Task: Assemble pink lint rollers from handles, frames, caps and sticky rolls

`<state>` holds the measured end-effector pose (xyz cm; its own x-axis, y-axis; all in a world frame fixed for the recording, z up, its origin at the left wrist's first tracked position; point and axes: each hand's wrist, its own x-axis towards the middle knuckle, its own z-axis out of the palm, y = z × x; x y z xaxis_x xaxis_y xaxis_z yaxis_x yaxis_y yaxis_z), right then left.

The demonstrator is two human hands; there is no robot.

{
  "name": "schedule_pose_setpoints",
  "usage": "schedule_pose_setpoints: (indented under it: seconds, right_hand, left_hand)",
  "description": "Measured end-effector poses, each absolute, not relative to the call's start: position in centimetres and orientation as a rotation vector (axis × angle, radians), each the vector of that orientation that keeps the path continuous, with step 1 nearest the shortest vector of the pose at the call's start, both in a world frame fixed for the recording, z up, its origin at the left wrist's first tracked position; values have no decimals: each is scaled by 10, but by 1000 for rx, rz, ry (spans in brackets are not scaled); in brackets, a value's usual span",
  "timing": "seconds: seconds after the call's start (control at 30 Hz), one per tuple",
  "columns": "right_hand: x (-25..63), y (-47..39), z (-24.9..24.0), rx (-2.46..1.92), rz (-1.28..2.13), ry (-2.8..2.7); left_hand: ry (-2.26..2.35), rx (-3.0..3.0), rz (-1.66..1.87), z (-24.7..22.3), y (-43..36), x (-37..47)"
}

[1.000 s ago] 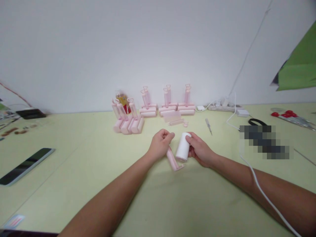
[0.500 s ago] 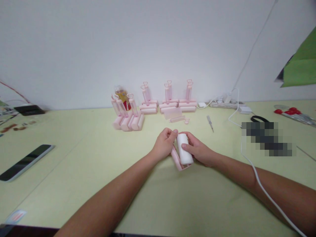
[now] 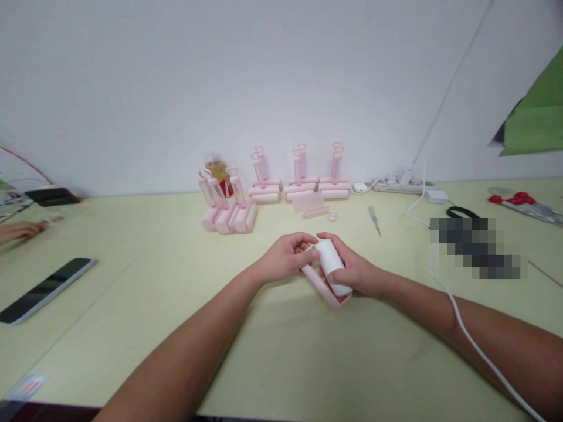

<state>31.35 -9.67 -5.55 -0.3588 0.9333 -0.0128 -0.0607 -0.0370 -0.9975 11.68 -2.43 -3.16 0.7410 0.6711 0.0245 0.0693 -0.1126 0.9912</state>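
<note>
A thick white roll lies tilted against an open pink case above the near middle of the table. My right hand is closed around the roll and the case from the right, its thumb across the roll's lower part. At the upper left end of the case, my left hand is closed on its edge, thumb close to the roll's top. The left fingertips are partly hidden. Beyond the hands lie a pink flat piece, a clear pink tube and a small pink part.
Several pink rollers with heart-topped handles stand along the back. A screwdriver lies right of centre. A phone is at left, with another person's hand behind it. A white cable crosses my right forearm.
The roll and case have tilted further, their lower end swinging right. My left hand has shifted its grip at the upper end. Another person's hand has come in at the left.
</note>
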Motion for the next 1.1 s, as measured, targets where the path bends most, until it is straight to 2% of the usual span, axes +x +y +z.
schedule_pose_setpoints:
  seconds: [0.3,0.53,0.87,1.1]
  right_hand:
    - [317,-95,-56,-949,1396,-1596]
    - [325,-97,-53,-1031,809,-2023]
    - [328,-86,-62,-1091,414,-2149]
    - [334,-80,-72,-1061,125,-2105]
  left_hand:
    - [564,1696,493,-22,-23,107]
    - [573,1686,398,-14,-21,103]
    - [612,1949,559,9,-32,97]
    - [761,2129,622,0,-31,104]
